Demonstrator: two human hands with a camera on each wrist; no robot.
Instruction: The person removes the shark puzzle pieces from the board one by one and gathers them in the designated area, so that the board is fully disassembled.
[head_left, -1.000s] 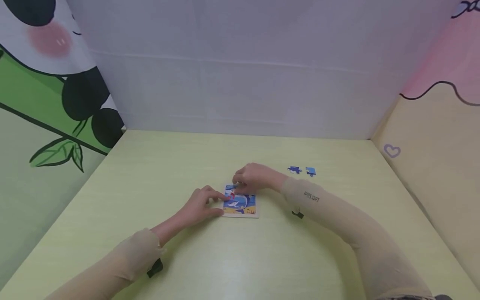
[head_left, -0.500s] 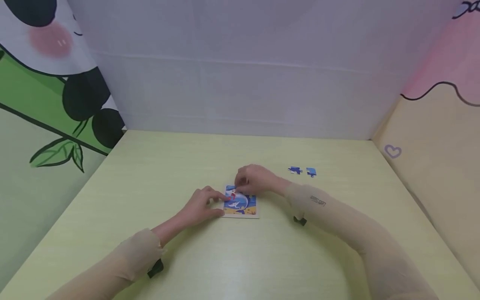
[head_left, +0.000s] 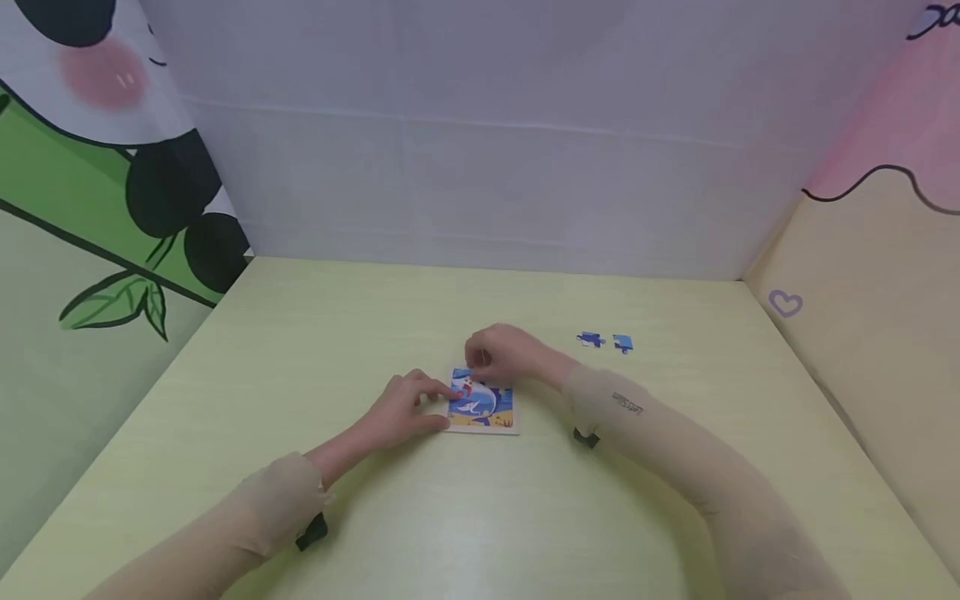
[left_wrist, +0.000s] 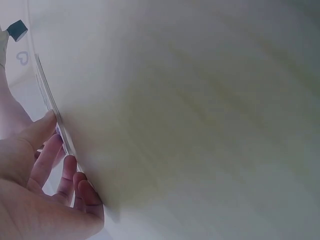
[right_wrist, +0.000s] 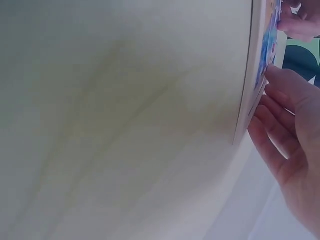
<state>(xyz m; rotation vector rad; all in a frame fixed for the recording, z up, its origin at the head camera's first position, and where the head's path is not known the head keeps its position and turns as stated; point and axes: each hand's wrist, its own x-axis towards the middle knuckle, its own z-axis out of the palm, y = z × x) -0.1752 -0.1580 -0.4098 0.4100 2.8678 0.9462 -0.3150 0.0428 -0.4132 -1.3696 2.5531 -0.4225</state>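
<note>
A small square jigsaw puzzle [head_left: 480, 407] with a whale picture lies in its pale tray on the table. My left hand [head_left: 401, 412] holds the tray's left side, thumb at the near corner and index finger over the picture. The left wrist view has the hand's other fingers [left_wrist: 70, 175] bent beside the tray edge. At the puzzle's upper part, my right hand [head_left: 502, 354] pinches with curled fingers and covers the upper right corner. In the right wrist view its thumb touches the picture [right_wrist: 267, 50]; I cannot tell whether the piece there is loose.
Two loose blue puzzle pieces [head_left: 591, 339] lie farther back, right of the right hand. The pale yellow table [head_left: 337, 317] ends at a white back panel [head_left: 465, 192]. Painted panels stand at left and right. Dark straps hang below both wrists.
The right hand shifts slightly at the top of the puzzle, its fingers a little higher and more bent. The left hand, the puzzle and the two loose pieces stay in place.
</note>
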